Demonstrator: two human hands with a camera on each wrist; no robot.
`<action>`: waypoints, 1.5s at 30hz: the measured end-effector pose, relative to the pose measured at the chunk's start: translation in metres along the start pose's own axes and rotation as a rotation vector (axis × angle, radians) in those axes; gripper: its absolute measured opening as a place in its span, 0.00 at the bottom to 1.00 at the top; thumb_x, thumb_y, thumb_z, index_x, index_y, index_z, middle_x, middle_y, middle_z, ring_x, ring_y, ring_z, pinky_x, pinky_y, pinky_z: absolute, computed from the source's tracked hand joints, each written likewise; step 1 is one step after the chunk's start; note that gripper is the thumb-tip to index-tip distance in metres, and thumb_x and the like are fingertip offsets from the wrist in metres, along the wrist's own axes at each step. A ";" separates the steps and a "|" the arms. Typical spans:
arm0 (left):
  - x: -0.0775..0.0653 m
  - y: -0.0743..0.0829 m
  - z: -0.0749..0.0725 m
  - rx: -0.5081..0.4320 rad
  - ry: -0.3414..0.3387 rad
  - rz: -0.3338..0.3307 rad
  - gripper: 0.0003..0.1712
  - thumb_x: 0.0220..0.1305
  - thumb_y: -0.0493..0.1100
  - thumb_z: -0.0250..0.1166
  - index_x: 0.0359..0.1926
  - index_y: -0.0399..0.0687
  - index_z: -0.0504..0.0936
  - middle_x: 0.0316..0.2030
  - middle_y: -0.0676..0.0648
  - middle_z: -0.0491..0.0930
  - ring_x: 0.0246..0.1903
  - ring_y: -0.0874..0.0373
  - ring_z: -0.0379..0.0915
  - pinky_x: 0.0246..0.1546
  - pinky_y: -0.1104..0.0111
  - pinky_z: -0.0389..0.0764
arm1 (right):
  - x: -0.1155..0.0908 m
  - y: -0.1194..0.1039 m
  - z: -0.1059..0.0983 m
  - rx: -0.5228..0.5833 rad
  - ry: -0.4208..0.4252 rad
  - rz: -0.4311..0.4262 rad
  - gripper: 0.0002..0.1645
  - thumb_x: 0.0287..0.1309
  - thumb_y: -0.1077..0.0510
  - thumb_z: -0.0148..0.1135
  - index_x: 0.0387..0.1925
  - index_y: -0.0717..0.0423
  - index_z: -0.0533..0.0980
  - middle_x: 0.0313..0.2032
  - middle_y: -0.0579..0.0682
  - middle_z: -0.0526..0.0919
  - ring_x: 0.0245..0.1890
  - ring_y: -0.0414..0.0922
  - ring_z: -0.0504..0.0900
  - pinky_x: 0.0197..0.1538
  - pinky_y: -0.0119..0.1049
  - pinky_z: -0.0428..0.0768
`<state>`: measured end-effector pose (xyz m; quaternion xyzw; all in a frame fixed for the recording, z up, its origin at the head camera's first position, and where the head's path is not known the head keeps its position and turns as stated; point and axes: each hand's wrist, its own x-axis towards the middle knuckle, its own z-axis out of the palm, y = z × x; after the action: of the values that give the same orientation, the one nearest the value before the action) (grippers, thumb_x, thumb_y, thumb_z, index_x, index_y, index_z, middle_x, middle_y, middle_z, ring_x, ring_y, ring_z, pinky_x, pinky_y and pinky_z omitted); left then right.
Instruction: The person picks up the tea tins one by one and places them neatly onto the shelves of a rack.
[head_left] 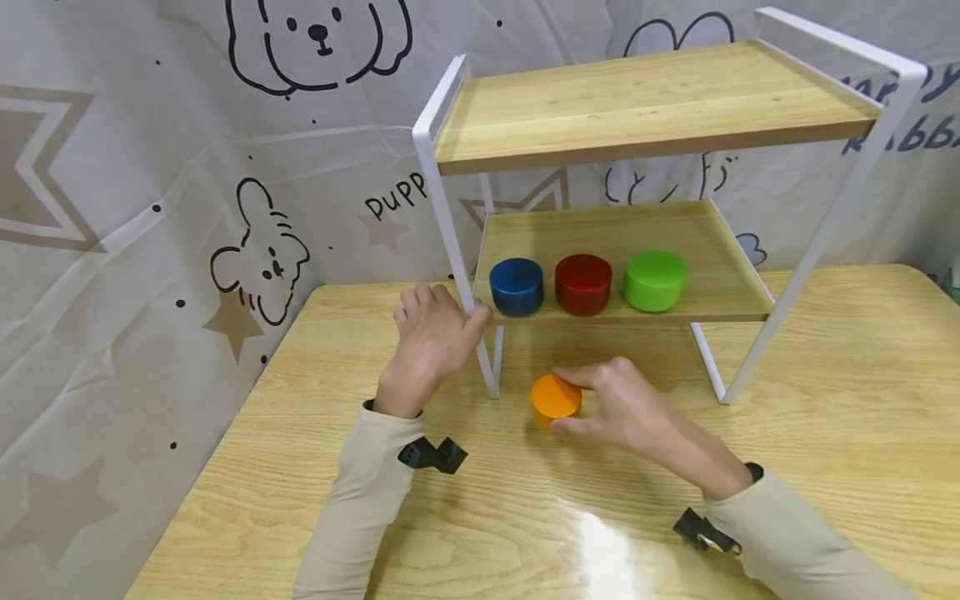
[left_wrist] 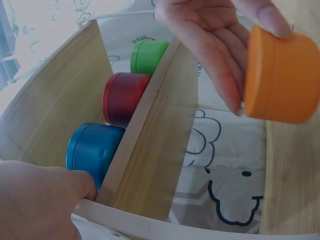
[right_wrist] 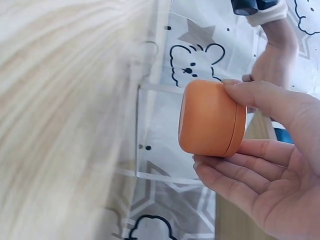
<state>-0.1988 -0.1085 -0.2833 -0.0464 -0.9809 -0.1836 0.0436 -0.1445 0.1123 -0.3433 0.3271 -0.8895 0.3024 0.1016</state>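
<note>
My right hand (head_left: 630, 408) pinches a small round orange tin (head_left: 556, 398) between thumb and fingers, in front of and below the middle shelf. In the right wrist view a lid seam runs round the orange tin (right_wrist: 210, 119), which is held off the table. My left hand (head_left: 435, 337) grips the left white post of the shelf rack (head_left: 442, 208), its thumb at the shelf's front left corner. On that shelf stand a blue tin (head_left: 517, 287), a red tin (head_left: 583, 285) and a green tin (head_left: 655, 282) in a row. In the left wrist view the left thumb lies close to the blue tin (left_wrist: 95, 150).
The rack's wooden top board (head_left: 652, 96) spans above the tins. Its white legs stand on the wooden table (head_left: 480, 533). A printed cloth (head_left: 150, 333) hangs behind and to the left.
</note>
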 end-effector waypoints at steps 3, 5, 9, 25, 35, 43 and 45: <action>0.000 0.000 0.000 -0.004 -0.002 0.003 0.25 0.62 0.57 0.40 0.33 0.36 0.66 0.36 0.38 0.60 0.40 0.43 0.53 0.42 0.57 0.56 | -0.001 -0.002 -0.006 -0.023 0.012 0.014 0.33 0.38 0.59 0.79 0.47 0.72 0.79 0.43 0.64 0.83 0.41 0.55 0.85 0.41 0.42 0.82; 0.000 0.000 0.000 -0.002 -0.003 0.003 0.25 0.62 0.56 0.40 0.32 0.36 0.66 0.36 0.39 0.60 0.40 0.43 0.53 0.42 0.57 0.55 | 0.000 -0.003 -0.010 -0.024 0.021 0.015 0.32 0.38 0.59 0.79 0.47 0.72 0.79 0.43 0.64 0.84 0.41 0.54 0.85 0.41 0.41 0.82; 0.000 0.000 -0.001 0.000 0.003 0.008 0.25 0.61 0.56 0.40 0.32 0.36 0.66 0.36 0.39 0.60 0.39 0.43 0.53 0.42 0.57 0.55 | 0.001 -0.006 -0.015 -0.018 0.033 -0.002 0.33 0.39 0.59 0.79 0.48 0.71 0.79 0.43 0.63 0.84 0.41 0.54 0.85 0.40 0.40 0.82; 0.001 0.000 0.001 -0.008 -0.009 0.007 0.26 0.63 0.57 0.39 0.33 0.37 0.66 0.37 0.39 0.60 0.40 0.43 0.53 0.43 0.56 0.56 | -0.011 -0.025 -0.053 -0.051 0.054 0.007 0.33 0.37 0.56 0.80 0.47 0.68 0.80 0.40 0.58 0.86 0.32 0.43 0.84 0.34 0.36 0.80; 0.001 -0.002 0.001 -0.013 -0.005 0.008 0.26 0.62 0.57 0.39 0.32 0.36 0.66 0.36 0.39 0.60 0.40 0.42 0.53 0.43 0.56 0.55 | -0.018 -0.028 -0.080 -0.092 0.099 0.045 0.33 0.36 0.56 0.80 0.47 0.65 0.81 0.40 0.58 0.86 0.36 0.47 0.85 0.36 0.40 0.81; 0.002 -0.002 0.001 -0.018 -0.014 0.012 0.26 0.62 0.57 0.39 0.32 0.36 0.66 0.36 0.39 0.60 0.40 0.42 0.53 0.43 0.56 0.55 | -0.023 -0.025 -0.091 -0.105 0.153 0.042 0.34 0.34 0.57 0.81 0.47 0.66 0.81 0.41 0.59 0.85 0.38 0.53 0.86 0.36 0.43 0.82; 0.001 -0.002 0.001 -0.015 -0.019 0.010 0.26 0.62 0.57 0.38 0.32 0.36 0.65 0.36 0.39 0.60 0.40 0.43 0.52 0.43 0.57 0.55 | -0.024 -0.024 -0.092 -0.103 0.166 0.044 0.34 0.34 0.56 0.81 0.47 0.66 0.81 0.40 0.59 0.86 0.38 0.53 0.86 0.35 0.42 0.82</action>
<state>-0.2005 -0.1102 -0.2848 -0.0536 -0.9796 -0.1903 0.0348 -0.1125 0.1656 -0.2674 0.2755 -0.8994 0.2844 0.1850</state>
